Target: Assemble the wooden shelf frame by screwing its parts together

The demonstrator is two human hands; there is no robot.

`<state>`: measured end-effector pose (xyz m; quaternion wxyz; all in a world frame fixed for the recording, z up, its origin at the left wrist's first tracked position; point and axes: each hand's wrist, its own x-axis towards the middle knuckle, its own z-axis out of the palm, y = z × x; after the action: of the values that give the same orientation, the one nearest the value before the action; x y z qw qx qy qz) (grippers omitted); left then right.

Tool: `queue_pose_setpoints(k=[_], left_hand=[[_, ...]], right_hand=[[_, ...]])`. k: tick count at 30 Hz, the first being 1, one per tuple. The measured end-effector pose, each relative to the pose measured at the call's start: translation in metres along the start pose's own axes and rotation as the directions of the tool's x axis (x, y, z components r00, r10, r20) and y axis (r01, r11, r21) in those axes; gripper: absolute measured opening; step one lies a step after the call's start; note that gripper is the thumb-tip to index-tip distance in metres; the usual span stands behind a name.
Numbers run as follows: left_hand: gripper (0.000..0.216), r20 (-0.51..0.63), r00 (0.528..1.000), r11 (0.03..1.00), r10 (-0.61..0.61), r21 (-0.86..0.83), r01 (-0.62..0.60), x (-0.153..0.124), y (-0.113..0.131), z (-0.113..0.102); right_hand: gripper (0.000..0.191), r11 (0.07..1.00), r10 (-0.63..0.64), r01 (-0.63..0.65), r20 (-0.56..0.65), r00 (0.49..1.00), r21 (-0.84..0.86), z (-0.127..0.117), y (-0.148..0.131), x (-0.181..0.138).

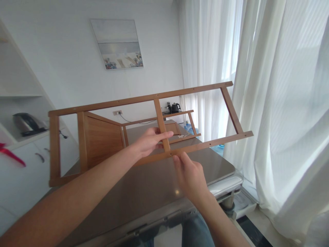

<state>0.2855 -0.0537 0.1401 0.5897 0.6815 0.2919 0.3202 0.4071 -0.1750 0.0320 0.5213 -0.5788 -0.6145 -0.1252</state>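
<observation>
A wooden ladder-like frame (144, 99) with a solid panel at its left end is held up above a grey table (144, 192). My left hand (149, 140) grips the frame's middle crossbar, fingers wrapped round it. My right hand (189, 173) pinches the lower rail right under that crossbar, fingertips at a small hole or screw there; what they hold is too small to make out. A second matching frame side shows behind, joined to the panel.
White curtains (269, 103) hang along the right. A picture (118, 44) is on the far wall above a socket. White shelves and drawers (23, 144) stand at the left with a grey appliance on them. A black kettle (175, 107) sits at the back.
</observation>
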Motion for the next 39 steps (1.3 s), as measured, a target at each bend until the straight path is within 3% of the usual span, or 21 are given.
queue_pose_setpoints(k=[15, 34, 39], left_hand=[[0.045, -0.004, 1.000, 0.999, 0.031, -0.016, -0.031, -0.0051, -0.0039, 0.0072], [0.050, -0.014, 0.999, 0.999, 0.038, -0.017, -0.038, -0.0038, -0.0056, 0.0064], [0.051, -0.018, 0.999, 0.999, 0.028, -0.021, -0.029, -0.0048, -0.0042, 0.0070]], right_hand=[[0.042, 0.971, -0.133, 0.119, -0.057, 0.989, -0.207, 0.0026, 0.0018, 0.0009], [0.039, 0.969, -0.096, 0.089, -0.017, 0.995, -0.232, -0.0001, -0.0009, 0.0057], [0.031, 0.983, -0.028, 0.026, -0.007, 1.000, -0.180, -0.0039, -0.0010, 0.0068]])
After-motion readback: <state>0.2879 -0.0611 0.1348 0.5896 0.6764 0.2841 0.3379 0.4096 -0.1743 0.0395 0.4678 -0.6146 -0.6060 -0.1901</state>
